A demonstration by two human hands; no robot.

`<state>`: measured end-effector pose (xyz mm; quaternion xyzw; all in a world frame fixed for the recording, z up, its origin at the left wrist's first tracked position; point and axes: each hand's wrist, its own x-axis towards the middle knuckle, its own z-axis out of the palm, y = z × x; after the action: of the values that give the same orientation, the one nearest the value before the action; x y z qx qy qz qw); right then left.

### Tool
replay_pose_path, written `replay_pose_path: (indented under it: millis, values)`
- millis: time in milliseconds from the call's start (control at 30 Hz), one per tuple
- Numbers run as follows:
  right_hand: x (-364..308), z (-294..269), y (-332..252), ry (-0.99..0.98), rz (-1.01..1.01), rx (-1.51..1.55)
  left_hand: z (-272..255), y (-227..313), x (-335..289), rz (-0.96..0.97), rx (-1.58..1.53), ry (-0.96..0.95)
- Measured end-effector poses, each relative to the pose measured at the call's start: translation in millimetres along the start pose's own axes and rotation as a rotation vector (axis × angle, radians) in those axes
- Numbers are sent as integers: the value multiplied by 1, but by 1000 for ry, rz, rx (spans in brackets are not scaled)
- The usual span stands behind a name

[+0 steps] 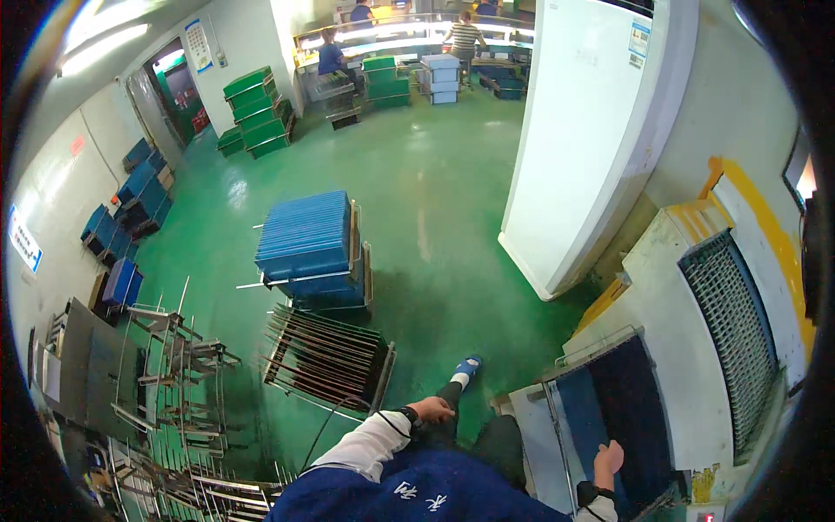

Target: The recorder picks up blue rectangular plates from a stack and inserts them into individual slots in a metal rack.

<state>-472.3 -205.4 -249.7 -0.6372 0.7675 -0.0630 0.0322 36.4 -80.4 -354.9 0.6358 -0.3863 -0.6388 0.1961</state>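
Observation:
My left hand is in front of my body with its fingers loosely curled and nothing visible in them. It is nearest to a wire-slotted metal rack on the floor, which lies beyond it to the left. My right hand is curled closed over the dark belt of a machine at my right side, and I see nothing in it. Whether it touches the belt is hard to tell. Both wrists carry dark bands. A thin dark cable curves by my left forearm. One foot in a blue-and-white shoe is out in front.
A stack of blue slotted racks stands ahead. Metal frames crowd the lower left. A white cabinet rises at the right, beside a pale machine. Green crates stand farther off; several people work at a lit bench.

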Motion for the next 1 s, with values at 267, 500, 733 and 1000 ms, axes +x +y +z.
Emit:
replay_pose_path:
  millis: [267,500,733,1000]
  values:
    - [7,-82,-12,-33,-108,-90,-1,8,-20,-134,-257,2]
    - [15,-185,0,100,-76,-35,-2,-16,11,-114,-183,-27]
    - [42,-227,75,132,234,690,-8,-3,12,-164,-94,0]
    - [90,-207,95,367,125,1447,-6,11,9,-206,-247,-79]
